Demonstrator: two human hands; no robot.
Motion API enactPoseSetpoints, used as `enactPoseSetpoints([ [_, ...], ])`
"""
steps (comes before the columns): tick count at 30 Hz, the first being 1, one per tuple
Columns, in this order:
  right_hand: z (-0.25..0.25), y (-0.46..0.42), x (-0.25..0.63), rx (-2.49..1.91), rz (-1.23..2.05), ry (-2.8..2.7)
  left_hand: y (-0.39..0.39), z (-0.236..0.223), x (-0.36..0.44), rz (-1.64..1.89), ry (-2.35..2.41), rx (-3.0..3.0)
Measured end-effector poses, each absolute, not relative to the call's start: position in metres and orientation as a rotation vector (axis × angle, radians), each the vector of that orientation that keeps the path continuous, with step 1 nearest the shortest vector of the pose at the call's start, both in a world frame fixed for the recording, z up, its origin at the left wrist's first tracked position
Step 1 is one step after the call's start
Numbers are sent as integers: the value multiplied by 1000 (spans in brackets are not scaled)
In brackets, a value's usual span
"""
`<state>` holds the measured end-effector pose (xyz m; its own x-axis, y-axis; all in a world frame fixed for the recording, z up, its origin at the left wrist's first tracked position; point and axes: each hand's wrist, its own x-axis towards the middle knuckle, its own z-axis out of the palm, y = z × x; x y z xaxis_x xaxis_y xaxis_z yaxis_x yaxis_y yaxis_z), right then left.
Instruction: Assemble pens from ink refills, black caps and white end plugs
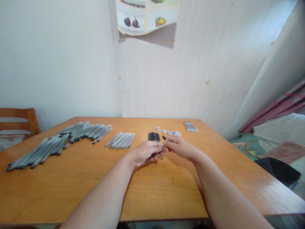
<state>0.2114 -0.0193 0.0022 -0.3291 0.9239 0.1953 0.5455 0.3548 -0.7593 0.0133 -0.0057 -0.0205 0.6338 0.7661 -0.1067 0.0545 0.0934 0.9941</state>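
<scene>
Both my hands meet over the middle of the orange wooden table (71, 187). My left hand (145, 152) is closed round a thin grey pen (154, 155) that pokes out below its fingers. My right hand (177, 146) pinches the pen's upper end with thumb and fingers pressed together; any small part in that pinch is too tiny to make out. Just behind my hands lie a short row of dark pens (153, 136) and a scatter of small pale and black bits (168, 132).
A long spread of grey pens (59, 141) covers the table's left side, with a smaller grey batch (121, 140) nearer the middle and a little bundle (190, 126) at the far right. A wooden chair (19, 122) stands left. Wall poster (146, 16) hangs above.
</scene>
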Motion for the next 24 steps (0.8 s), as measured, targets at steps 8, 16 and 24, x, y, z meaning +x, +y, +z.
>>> enactPoseSetpoints([
  [8,-4,-14,209,-1178,771,-2073,-8,-18,14,626,751,1425],
  [16,0,-16,207,-1206,778,-1938,-5,-19,13,644,739,1389],
  [24,1,-18,211,-1133,947,-1849,-3,-20,14,668,719,1318],
])
